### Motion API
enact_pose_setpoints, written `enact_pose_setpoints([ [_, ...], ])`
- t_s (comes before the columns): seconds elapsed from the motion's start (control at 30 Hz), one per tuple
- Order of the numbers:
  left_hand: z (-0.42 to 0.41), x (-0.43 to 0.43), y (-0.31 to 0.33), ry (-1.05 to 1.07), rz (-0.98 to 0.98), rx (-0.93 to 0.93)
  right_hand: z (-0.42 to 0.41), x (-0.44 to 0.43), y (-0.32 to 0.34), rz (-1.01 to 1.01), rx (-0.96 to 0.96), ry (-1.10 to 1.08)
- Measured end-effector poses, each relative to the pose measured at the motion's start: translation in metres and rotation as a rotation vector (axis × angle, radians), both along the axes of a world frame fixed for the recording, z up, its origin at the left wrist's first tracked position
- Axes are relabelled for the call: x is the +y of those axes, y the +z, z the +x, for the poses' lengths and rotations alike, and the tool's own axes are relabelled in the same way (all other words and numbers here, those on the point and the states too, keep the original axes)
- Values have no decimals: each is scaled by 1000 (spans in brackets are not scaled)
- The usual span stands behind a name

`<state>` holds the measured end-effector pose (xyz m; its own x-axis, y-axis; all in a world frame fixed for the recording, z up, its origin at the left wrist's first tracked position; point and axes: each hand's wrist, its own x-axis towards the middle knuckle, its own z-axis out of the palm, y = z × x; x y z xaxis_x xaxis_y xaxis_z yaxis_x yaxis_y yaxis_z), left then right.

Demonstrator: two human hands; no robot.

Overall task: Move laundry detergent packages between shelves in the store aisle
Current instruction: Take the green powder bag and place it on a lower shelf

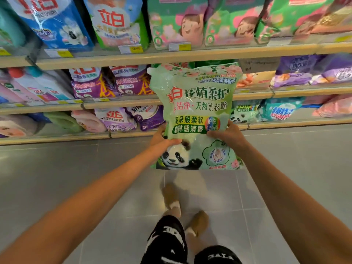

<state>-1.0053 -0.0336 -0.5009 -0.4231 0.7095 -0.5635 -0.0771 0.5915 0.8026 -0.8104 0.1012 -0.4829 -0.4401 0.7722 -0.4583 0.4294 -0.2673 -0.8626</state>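
I hold a large green detergent bag [196,103] with a panda printed on it upright in front of the shelves, at the height of the lower two shelves. My left hand [162,139] grips its lower left edge, thumb on the front. My right hand [227,133] grips its lower right edge. The bag hides part of the middle shelf [122,103] and the bottom shelf [285,123] behind it. More panda bags [242,113] lie on the bottom shelf just right of the held one.
The top shelf [171,54] carries upright blue, white and green-pink bags. Purple bags fill the middle and bottom shelves on the left, bottles stand at far left. Grey tiled floor [76,168] lies below, with my legs and brown shoes [171,197] on it.
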Motion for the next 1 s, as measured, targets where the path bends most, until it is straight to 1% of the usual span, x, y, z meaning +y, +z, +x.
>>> enact_pose_setpoints([
  [0.27,41,74,-51,-42,-89,-9,48,65,-53,-56,-32,-15],
  [0.47,64,139,-109,-73,-108,0,76,122,-118,-128,-40,-97],
  [0.6,78,173,-156,-76,-121,-19,89,155,-168,-154,-28,-107],
  [0.73,96,196,-218,-21,-171,-38,102,184,-233,-164,-34,-83],
  [0.87,116,215,-299,66,-158,-17,113,209,-311,-129,-21,-69],
  [1.0,130,228,-385,101,-130,-14,125,227,-392,-66,-15,-62],
])
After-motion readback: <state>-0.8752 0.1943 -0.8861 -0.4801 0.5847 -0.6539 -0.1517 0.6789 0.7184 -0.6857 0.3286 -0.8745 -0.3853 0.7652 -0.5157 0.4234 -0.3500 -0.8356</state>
